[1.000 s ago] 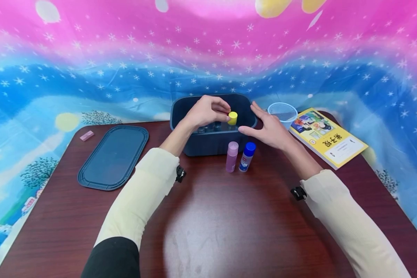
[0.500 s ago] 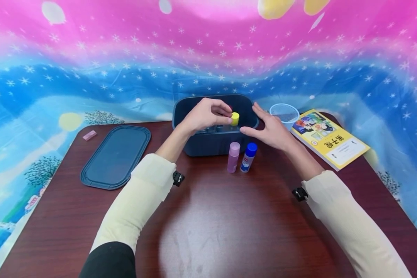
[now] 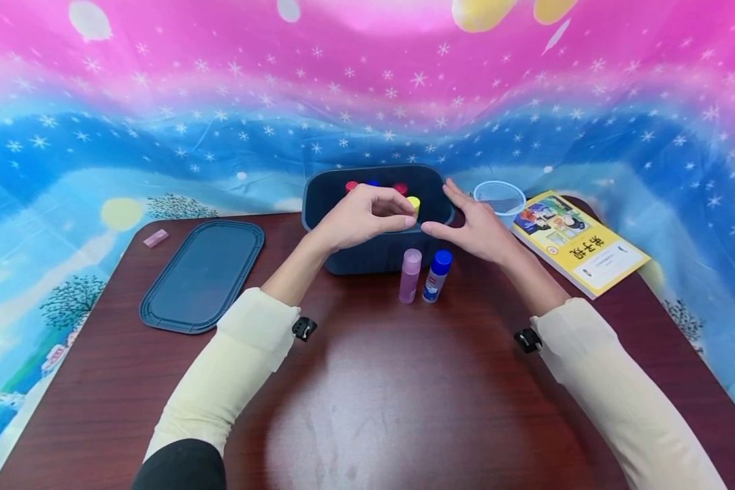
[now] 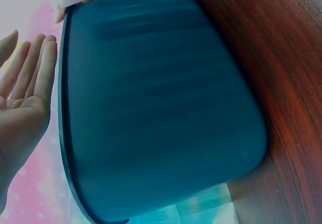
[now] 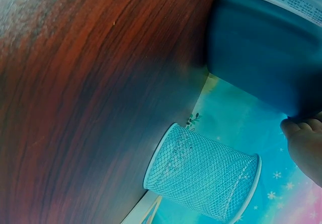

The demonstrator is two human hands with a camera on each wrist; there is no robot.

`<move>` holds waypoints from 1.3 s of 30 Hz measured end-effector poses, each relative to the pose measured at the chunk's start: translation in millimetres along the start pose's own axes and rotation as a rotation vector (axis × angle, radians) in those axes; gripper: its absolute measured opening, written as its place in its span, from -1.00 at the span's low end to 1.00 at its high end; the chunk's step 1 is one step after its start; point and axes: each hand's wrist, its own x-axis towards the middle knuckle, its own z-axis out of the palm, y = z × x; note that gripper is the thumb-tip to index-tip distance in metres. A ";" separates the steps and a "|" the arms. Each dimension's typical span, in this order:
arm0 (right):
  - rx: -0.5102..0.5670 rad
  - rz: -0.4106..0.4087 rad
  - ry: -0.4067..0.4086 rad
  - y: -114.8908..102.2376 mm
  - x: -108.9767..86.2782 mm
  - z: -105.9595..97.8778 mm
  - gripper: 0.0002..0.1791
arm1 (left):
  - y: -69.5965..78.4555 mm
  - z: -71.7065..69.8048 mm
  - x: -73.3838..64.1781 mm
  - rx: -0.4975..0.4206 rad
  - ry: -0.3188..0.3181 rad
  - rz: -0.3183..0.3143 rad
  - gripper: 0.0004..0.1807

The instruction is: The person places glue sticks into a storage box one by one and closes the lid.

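A dark blue storage bin (image 3: 373, 255) stands at the back of the table. Over its front rim is my left hand (image 3: 367, 218), near a yellow-capped stick (image 3: 414, 204) inside; its fingers look extended and hold nothing in the left wrist view. My right hand (image 3: 478, 228) rests on the bin's right corner, fingers along the side rim and thumb at the front. Red caps (image 3: 401, 187) and a blue cap (image 3: 373, 184) show inside, their lower parts hidden. In front of the bin stand a pink glue stick (image 3: 410, 275) and a blue-capped glue stick (image 3: 437, 275).
A dark blue lid (image 3: 203, 275) lies on the left of the table (image 3: 367, 395), with a small pink block (image 3: 156, 237) beside it. Right of the bin are a light blue mesh cup (image 5: 204, 173) and a yellow book (image 3: 578, 241). A patterned cloth (image 3: 367, 102) hangs behind.
My left hand has let go of the yellow-capped stick and drawn back toward the bin's front rim, uncovering red and blue caps. My right hand has stayed on the corner.
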 end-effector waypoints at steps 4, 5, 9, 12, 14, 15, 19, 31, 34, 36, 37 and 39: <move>-0.014 -0.003 0.008 -0.7 1.1 0.0 0.12 | 0.6 2.4 -3.3 0.038 -0.068 -0.002 -0.67; -0.018 -0.004 0.010 -1.1 1.4 0.1 0.12 | 0.2 3.2 -3.8 0.058 -0.094 -0.008 -0.65; -0.025 -0.008 0.013 -2.6 1.7 0.1 0.13 | -3.3 6.9 -4.9 0.148 -0.202 -0.023 -0.57; -0.020 -0.006 0.015 -2.8 1.2 0.2 0.12 | -6.7 10.9 -5.5 0.182 -0.266 -0.035 -0.50; -0.016 -0.004 0.016 -2.6 0.8 0.3 0.12 | -8.0 13.8 -6.2 0.190 -0.288 -0.042 -0.46; -0.012 -0.003 0.017 -2.3 0.7 0.4 0.12 | -8.5 15.2 -6.9 0.195 -0.290 -0.048 -0.45; -0.007 0.002 0.018 -1.7 0.4 0.9 0.12 | -12.1 21.5 -10.0 0.189 -0.258 -0.064 -0.44; -0.010 0.007 0.020 -2.2 0.2 1.2 0.12 | -26.2 38.8 -16.4 0.083 -0.112 -0.056 -0.53; -0.010 0.007 0.020 -2.5 0.2 1.2 0.12 | -26.6 40.5 -16.5 0.092 -0.090 -0.063 -0.55; -0.010 0.008 0.018 -2.7 0.1 1.1 0.12 | -26.5 41.2 -16.8 0.101 -0.078 -0.061 -0.56; -0.011 0.009 0.018 -2.8 0.1 1.0 0.12 | -26.4 41.4 -17.1 0.107 -0.075 -0.058 -0.57; -0.011 0.010 0.019 -2.8 -0.1 0.8 0.11 | -26.4 41.7 -17.8 0.110 -0.070 -0.047 -0.58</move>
